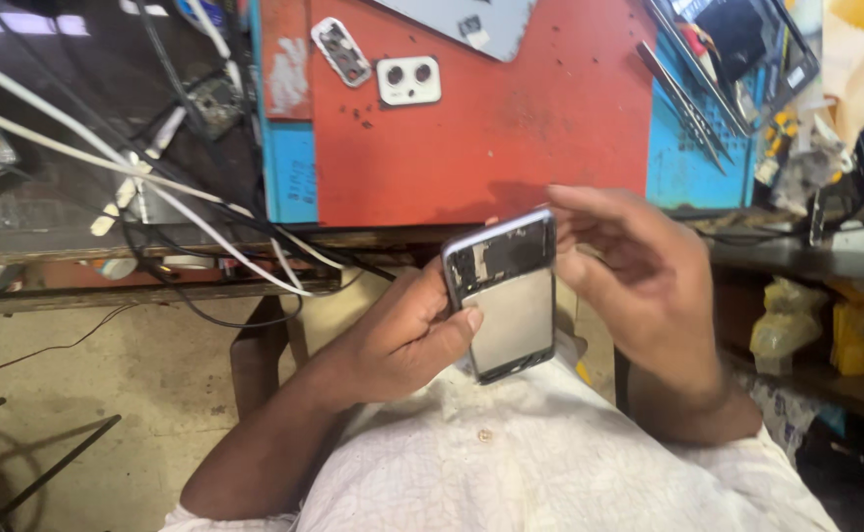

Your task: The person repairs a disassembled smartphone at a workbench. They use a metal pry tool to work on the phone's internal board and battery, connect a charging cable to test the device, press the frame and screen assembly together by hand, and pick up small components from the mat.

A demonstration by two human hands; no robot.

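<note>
While the left hand (407,335) clamps the opened phone (504,294) by its side edge above the lap, just off the red tabletop (511,148), the right hand (639,271) cups its top edge; steady support there seems wise. Right fingertips behind the phone stay hidden.

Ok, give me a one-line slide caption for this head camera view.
Both hands, left hand and right hand, hold an opened phone with its back removed, below a red work mat.
</note>
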